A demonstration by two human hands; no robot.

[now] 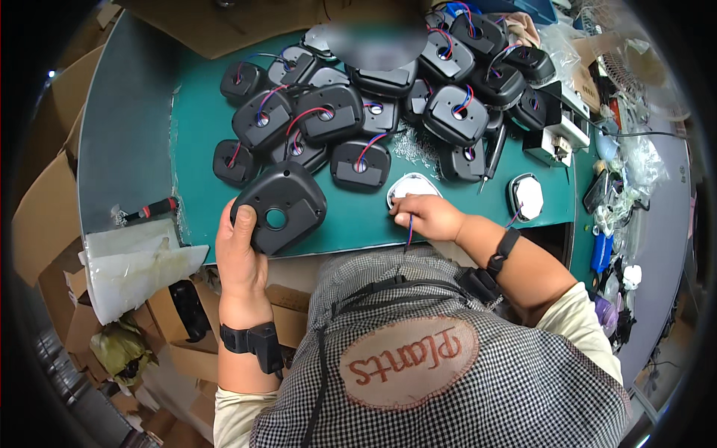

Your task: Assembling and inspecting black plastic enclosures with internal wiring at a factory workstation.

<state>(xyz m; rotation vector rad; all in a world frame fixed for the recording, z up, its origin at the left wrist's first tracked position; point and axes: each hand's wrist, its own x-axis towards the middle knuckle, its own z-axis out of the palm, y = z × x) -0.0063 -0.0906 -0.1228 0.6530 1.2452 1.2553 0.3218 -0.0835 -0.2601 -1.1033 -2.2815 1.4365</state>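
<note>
My left hand [243, 261] grips a black plastic housing [299, 198] by its left edge, thumb on top. The housing is rounded, with a round hole through which the green table shows, and it is held up over the table's near edge. My right hand [437, 216] is closed at the near rim of a white-faced rounded part [415, 183] by the table edge. Red and blue wires [409, 233] hang down below its fingers. What exactly the fingertips pinch is partly hidden.
Several black housings [328, 112] with red and blue wires crowd the back of the green table [202, 213]. Small screws [417, 148] lie scattered beside a slim screwdriver [494, 153]. Another white-faced part [527, 198] sits at right. A red-and-black tool [151, 210] lies left.
</note>
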